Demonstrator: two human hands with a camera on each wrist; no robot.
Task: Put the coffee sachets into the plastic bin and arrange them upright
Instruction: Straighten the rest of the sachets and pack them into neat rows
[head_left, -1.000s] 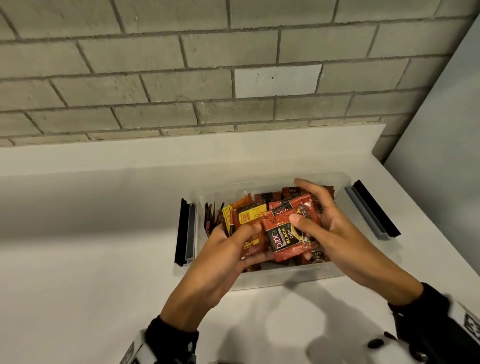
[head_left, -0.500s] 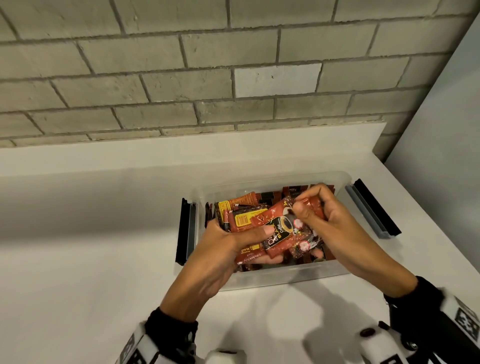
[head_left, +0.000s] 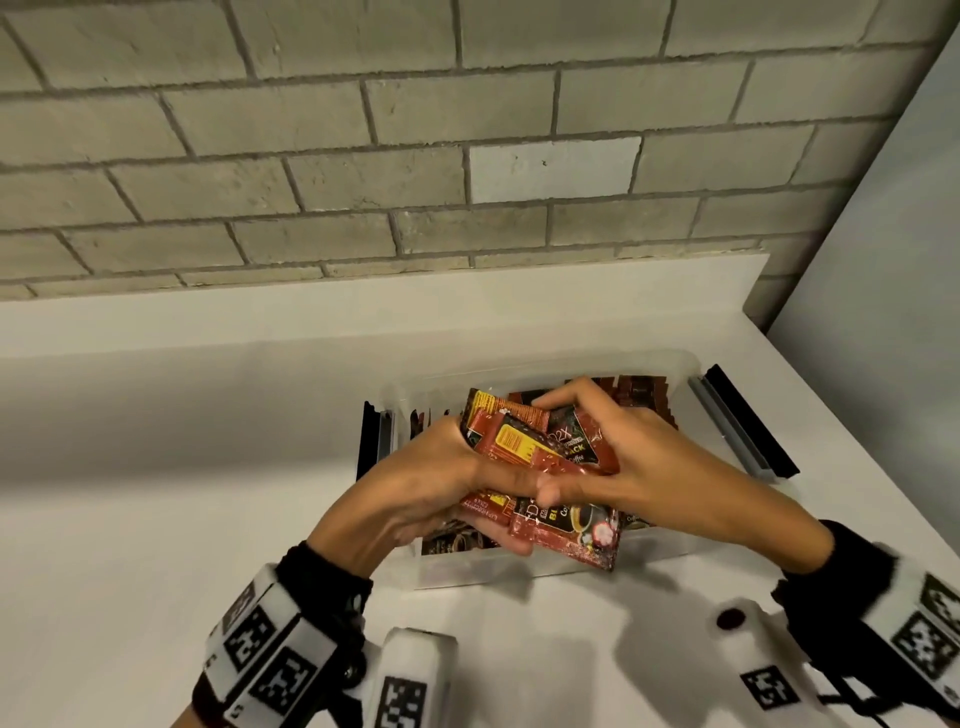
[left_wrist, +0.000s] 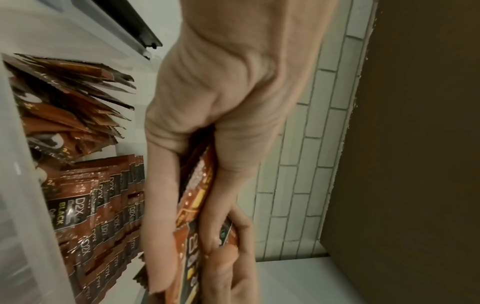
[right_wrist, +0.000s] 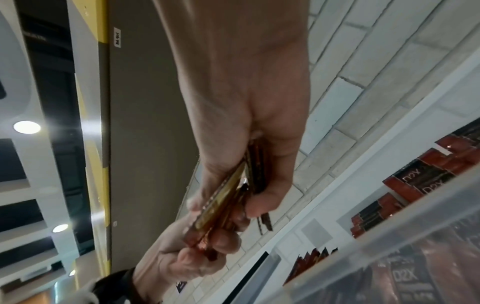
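Observation:
Above the clear plastic bin (head_left: 670, 551) both hands hold one stack of red and black coffee sachets (head_left: 524, 447). My left hand (head_left: 447, 488) grips the stack from the left, thumb on top, fingers underneath. My right hand (head_left: 613, 457) clamps it from the right, fingers over the far edge. The left wrist view shows the stack (left_wrist: 197, 197) edge-on between thumb and fingers, and sachets standing upright (left_wrist: 109, 205) in the bin. In the right wrist view the stack (right_wrist: 233, 197) is pinched by both hands, with more upright sachets (right_wrist: 420, 181) in the bin (right_wrist: 389, 236).
The bin stands on a white counter (head_left: 156, 519) against a grey brick wall (head_left: 363, 156). Black and grey latch handles (head_left: 743, 426) flip out at the bin's right end, and one (head_left: 371, 441) at its left. A pale wall panel (head_left: 883, 312) closes the right side.
Both hands have gathered the loose sachets into one stack and lifted it slightly above the bin, towards me. The hands have come closer together.

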